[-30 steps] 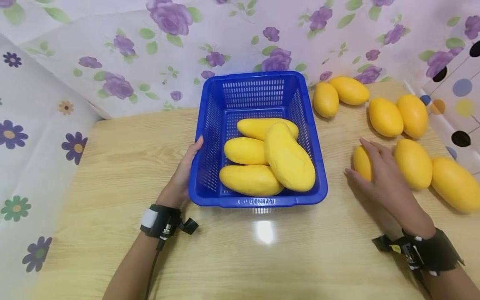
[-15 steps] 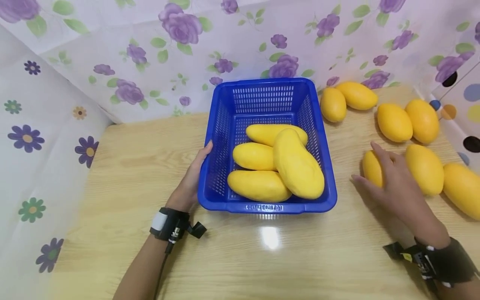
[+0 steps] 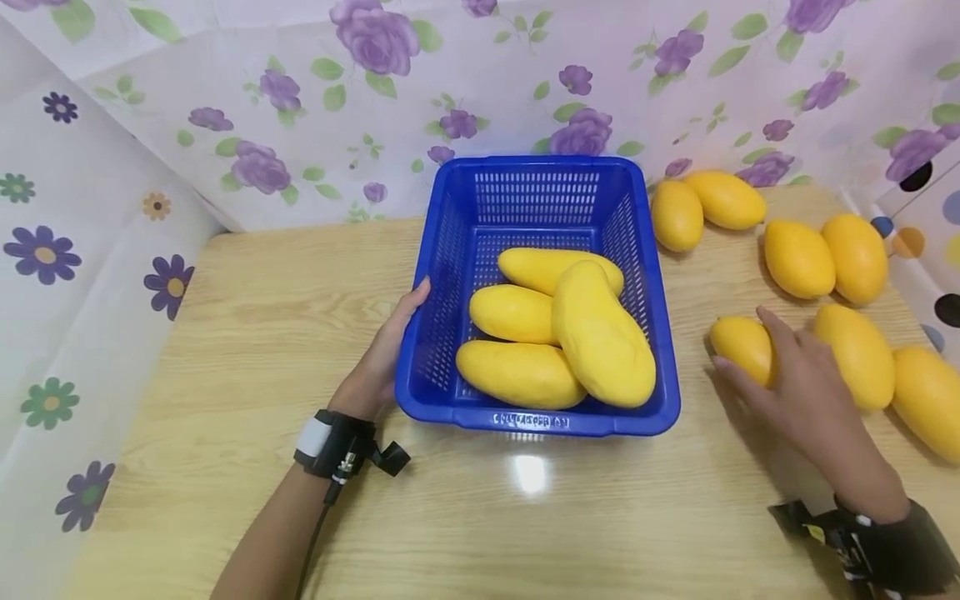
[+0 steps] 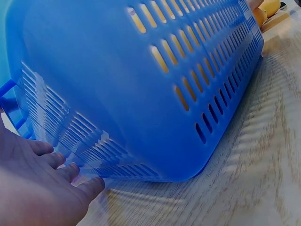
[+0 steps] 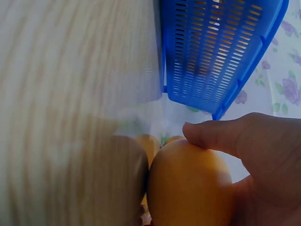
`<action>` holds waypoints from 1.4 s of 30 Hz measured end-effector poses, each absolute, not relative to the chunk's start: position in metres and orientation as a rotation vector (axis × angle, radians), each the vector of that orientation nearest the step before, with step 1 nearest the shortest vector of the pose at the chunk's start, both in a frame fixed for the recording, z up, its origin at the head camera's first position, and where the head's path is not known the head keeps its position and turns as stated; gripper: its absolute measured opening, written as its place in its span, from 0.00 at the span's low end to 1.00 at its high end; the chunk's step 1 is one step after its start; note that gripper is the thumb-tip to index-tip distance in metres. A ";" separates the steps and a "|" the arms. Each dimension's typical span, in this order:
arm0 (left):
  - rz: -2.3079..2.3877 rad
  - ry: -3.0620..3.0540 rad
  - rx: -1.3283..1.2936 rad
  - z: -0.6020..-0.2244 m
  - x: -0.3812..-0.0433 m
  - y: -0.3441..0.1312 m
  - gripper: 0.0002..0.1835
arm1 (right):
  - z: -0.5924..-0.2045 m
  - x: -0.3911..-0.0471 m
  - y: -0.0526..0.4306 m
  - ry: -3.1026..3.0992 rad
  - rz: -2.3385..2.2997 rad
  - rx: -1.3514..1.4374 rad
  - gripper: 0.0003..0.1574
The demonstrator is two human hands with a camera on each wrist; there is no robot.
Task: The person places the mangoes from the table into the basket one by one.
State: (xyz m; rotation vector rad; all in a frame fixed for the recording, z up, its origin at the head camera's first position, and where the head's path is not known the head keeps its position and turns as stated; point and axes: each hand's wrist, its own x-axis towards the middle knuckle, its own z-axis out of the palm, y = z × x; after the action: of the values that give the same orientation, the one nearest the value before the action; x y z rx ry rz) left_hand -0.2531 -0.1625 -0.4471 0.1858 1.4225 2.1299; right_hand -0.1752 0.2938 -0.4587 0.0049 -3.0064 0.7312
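A blue plastic basket (image 3: 537, 421) with slotted walls stands on the wooden table, and several long, pale yellow mangoes (image 3: 517, 373) lie inside, one resting across the others. My left hand (image 3: 380, 358) rests against the basket's left side; in the left wrist view its fingers (image 4: 61, 169) extend along the slotted wall. On the right, my right hand (image 3: 806, 400) grips a small orange-yellow mango (image 3: 738, 343) between thumb and fingers. The right wrist view has the thumb over the top of this mango (image 5: 188, 183), which is close to the tabletop.
More orange-yellow mangoes lie to the right: a pair (image 3: 677, 217) beside the basket's back corner, another pair (image 3: 799, 260) further right, and two larger ones (image 3: 855, 354) just beyond my right hand. A flowered sheet (image 3: 300, 108) lines the back of the table (image 3: 285, 333).
The small mango at my right hand has tilted, and more of it shows between thumb and fingers. The head view has shifted slightly. My left hand remains at the basket's side.
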 end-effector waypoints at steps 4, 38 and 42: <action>2.144 1.402 0.184 -0.448 -0.253 -0.162 0.37 | -0.457 -0.176 0.293 -2.985 0.749 0.028 0.56; 2.142 1.418 0.206 -0.450 -0.254 -0.162 0.37 | -0.412 -0.196 0.280 -2.888 0.725 0.151 0.55; 2.141 1.422 0.207 -0.449 -0.253 -0.162 0.36 | -0.403 -0.198 0.274 -2.888 0.739 0.162 0.55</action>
State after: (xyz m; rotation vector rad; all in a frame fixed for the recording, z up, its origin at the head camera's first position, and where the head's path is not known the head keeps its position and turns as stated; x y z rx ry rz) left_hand -0.2533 -0.1622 -0.4490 0.2067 1.4223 2.1408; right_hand -0.1977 0.2742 -0.4029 0.1619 -2.8881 0.7391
